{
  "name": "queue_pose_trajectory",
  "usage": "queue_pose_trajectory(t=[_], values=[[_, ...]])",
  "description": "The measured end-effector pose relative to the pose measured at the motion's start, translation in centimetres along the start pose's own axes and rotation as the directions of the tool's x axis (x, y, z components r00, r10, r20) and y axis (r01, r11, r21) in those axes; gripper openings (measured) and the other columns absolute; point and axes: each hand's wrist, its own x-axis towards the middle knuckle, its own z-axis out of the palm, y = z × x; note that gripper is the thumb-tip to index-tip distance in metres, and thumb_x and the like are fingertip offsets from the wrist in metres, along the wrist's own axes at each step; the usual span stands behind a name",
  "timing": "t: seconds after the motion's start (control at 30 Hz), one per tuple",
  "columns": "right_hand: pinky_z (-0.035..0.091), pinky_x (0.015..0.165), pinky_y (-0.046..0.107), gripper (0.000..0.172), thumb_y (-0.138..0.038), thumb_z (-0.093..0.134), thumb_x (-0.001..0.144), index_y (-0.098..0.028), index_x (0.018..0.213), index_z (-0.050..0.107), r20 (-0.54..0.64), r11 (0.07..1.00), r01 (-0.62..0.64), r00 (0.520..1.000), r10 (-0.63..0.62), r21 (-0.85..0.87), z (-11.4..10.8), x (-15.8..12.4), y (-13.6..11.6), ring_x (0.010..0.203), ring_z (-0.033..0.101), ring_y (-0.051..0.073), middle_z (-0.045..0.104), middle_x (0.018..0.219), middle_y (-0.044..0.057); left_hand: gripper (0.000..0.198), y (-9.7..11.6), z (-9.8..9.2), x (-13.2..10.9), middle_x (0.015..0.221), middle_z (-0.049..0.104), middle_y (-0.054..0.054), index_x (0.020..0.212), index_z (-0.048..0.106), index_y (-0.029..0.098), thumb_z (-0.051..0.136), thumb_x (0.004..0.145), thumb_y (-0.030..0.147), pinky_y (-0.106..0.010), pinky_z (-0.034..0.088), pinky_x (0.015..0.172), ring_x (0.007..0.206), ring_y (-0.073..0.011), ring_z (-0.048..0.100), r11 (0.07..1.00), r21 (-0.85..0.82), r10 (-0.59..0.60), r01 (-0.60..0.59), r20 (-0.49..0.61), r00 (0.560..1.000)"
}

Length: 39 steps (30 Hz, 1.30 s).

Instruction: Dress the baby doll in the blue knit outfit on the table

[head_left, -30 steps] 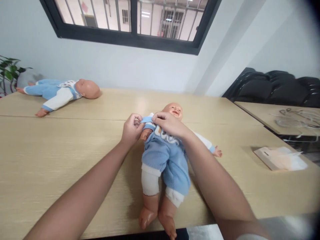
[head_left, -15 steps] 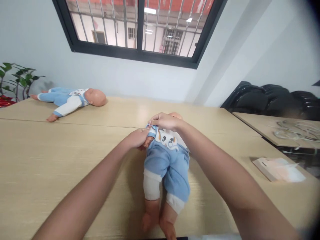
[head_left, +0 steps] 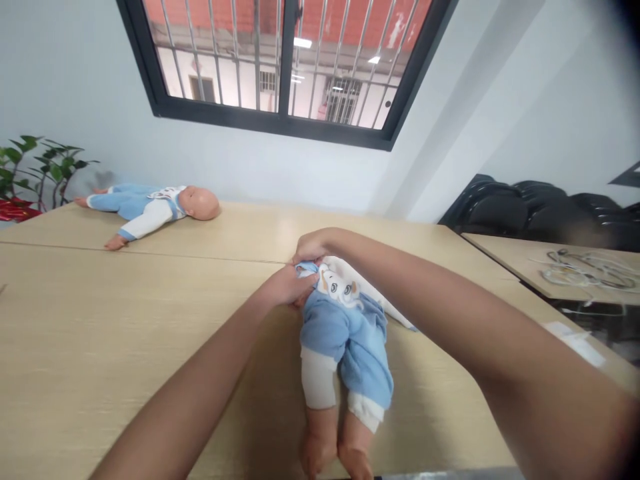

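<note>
On the table in front of me a baby doll (head_left: 345,333) lies on its back, feet toward me. It wears blue pants with white cuffs and a white top (head_left: 340,283) with a cartoon face on the chest. My left hand (head_left: 293,287) is closed around the doll's arm and sleeve at the left side of its chest. Just above, my right hand (head_left: 315,247) grips the blue-trimmed cloth (head_left: 306,268) by the shoulder, fingers bent down. The doll's head is hidden behind my right hand and forearm. The white sleeve on the right hangs out flat beside the body.
A second doll (head_left: 145,208) in similar clothes lies at the back left, near a potted plant (head_left: 50,167). Coiled cables (head_left: 590,270) rest on another table at the right, before stacked black chairs (head_left: 500,210). My right forearm partly covers a white packet (head_left: 577,341).
My right hand has curled downward over the cloth and its elbow has swung out to the right. My left hand has shifted up the sleeve. The view has tilted slightly upward.
</note>
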Motion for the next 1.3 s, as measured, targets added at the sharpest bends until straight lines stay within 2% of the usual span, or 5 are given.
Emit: queue_pose_trajectory(t=[0.13,0.33,0.8,1.07,1.3], values=[[0.048,0.063,0.023,0.027,-0.034,0.069,0.095,-0.012,0.079,0.065,-0.037,0.998,-0.053,0.998,0.053,0.021,0.0,0.8,1.0,0.064,0.055,0.011,0.060,0.073,0.001,0.052,-1.4,-0.7,-0.5,0.065,0.066,-0.003,0.082,0.067,0.016,0.076,0.075,0.067,-0.028,0.044,0.053,0.057,-0.0167,0.059,0.978,-0.196,-0.047,0.066,0.102,0.994],[0.043,0.059,0.028,0.031,-0.038,0.064,0.095,-0.015,0.073,0.061,-0.053,0.992,-0.127,0.990,0.127,0.001,0.3,2.2,1.8,0.059,0.048,0.012,0.053,0.066,0.000,0.065,-2.3,-1.5,-1.5,0.043,0.045,0.001,0.048,0.048,0.020,0.073,0.070,0.076,-0.029,0.037,0.051,0.048,-0.0129,0.045,0.992,-0.125,-0.012,0.030,0.140,0.990],[0.033,0.053,0.023,0.039,-0.023,0.056,0.098,-0.019,0.061,0.046,-0.017,0.946,-0.309,0.950,0.312,0.095,-0.5,4.3,4.8,0.050,0.033,0.009,0.037,0.054,-0.006,0.056,0.7,-5.3,-4.2,0.055,0.064,-0.004,0.055,0.063,0.015,0.077,0.070,0.067,-0.030,0.053,0.059,0.054,-0.0175,0.062,0.978,0.201,-0.124,0.049,0.383,0.916],[0.028,0.048,0.026,0.041,-0.040,0.061,0.099,-0.019,0.065,0.053,-0.118,0.915,-0.326,0.925,0.360,0.239,-2.6,0.3,8.5,0.047,0.030,0.010,0.033,0.052,-0.006,0.064,-4.2,-7.8,-1.8,0.068,0.074,-0.010,0.072,0.077,0.013,0.080,0.064,0.077,-0.030,0.056,0.064,0.061,-0.0181,0.066,0.984,-0.048,-0.133,0.173,0.456,0.880],[0.028,0.045,0.021,0.017,-0.030,0.063,0.097,-0.016,0.087,0.064,-0.116,0.868,-0.159,0.964,0.240,0.471,0.3,-2.7,8.8,0.043,0.029,0.007,0.037,0.053,-0.009,0.066,-6.8,-7.4,-0.7,0.067,0.073,-0.009,0.080,0.077,0.011,0.084,0.063,0.074,-0.028,0.052,0.061,0.060,-0.0164,0.065,0.956,-0.204,-0.090,0.210,0.479,0.873]])
